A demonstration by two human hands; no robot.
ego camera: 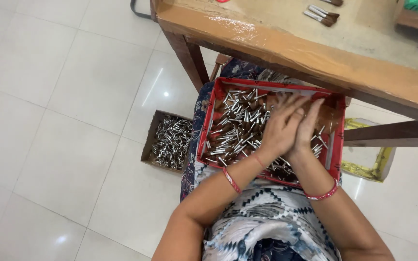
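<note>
Our left hand [279,128] and right hand [307,126] pressed palm to palm, contents unseen, over one red tray [212,110] of countless metal ferrules [235,128], second boxful [171,141] left, three brushes [322,13] beyond on the surface [276,36]

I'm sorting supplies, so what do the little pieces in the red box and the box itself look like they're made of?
Small pieces: likely polished metal tubes with brown ends, judging by bright silver glints. Red box: seemingly cardboard, with thin, matte, slightly bent walls.

A red rectangular box [212,116] sits on the person's lap under the table edge, full of small metal pieces; a smaller brown cardboard box [149,143] stands on the floor just left of it; a yellow package [380,164] lies at the right.
</note>
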